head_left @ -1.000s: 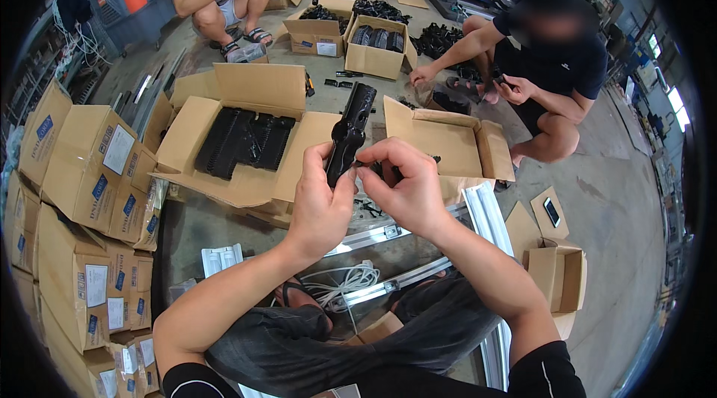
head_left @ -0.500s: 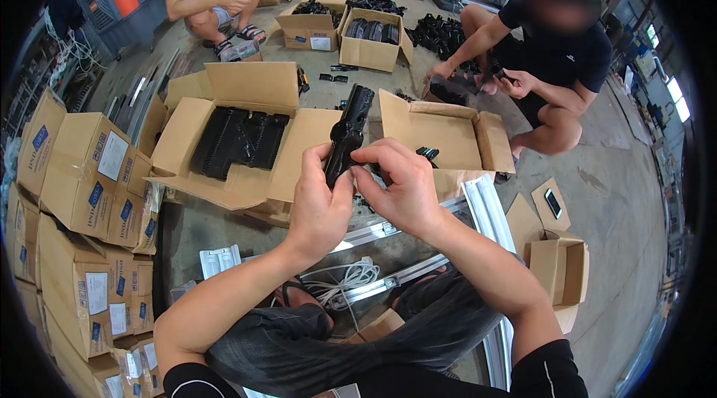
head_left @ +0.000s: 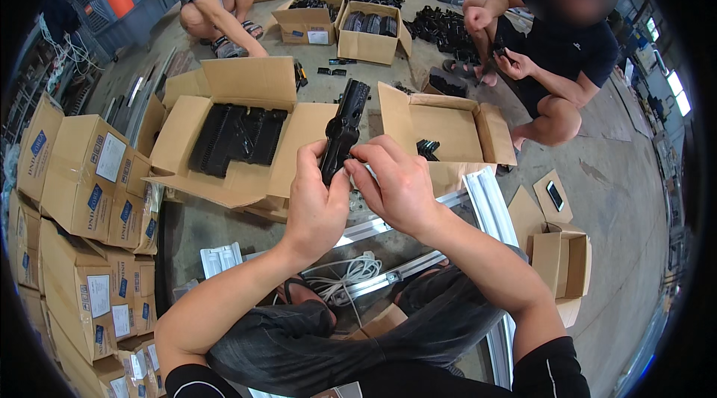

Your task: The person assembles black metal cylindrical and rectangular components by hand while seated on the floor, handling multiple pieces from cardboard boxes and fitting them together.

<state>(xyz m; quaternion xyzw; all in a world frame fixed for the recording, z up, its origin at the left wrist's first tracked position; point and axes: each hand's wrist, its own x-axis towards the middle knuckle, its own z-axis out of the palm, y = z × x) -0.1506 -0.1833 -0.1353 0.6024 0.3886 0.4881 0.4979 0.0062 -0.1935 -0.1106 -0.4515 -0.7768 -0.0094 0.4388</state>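
Upright in front of me is a long, dark, glossy part (head_left: pixel 345 120) with a rounded bulge midway and a squared upper end. My left hand (head_left: pixel 315 200) wraps its lower end, thumb in front. My right hand (head_left: pixel 401 190) has thumb and index finger pressed together against the right side of that lower end. Whatever lies between those fingertips is too small or hidden to make out. Beyond the part, an open carton (head_left: pixel 172 125) on the left holds several flat black toothed pieces (head_left: pixel 237 137). To the right, another open carton (head_left: pixel 448 123) has a few small black pieces (head_left: pixel 428 149) at its near corner.
White metal rails (head_left: pixel 489 207) and coiled white cable (head_left: pixel 351 272) lie around my feet. Stacked cartons (head_left: pixel 78 174) line the left. A phone (head_left: pixel 554 196) rests on a small carton's flap at right. Two people crouch across, one (head_left: pixel 571 62) holding a dark piece; black parts (head_left: pixel 441 28) are heaped behind.
My hands keep their grip, and the dark part has shifted slightly. The person at far left now reaches down behind the left carton. The person at right has raised one hand.
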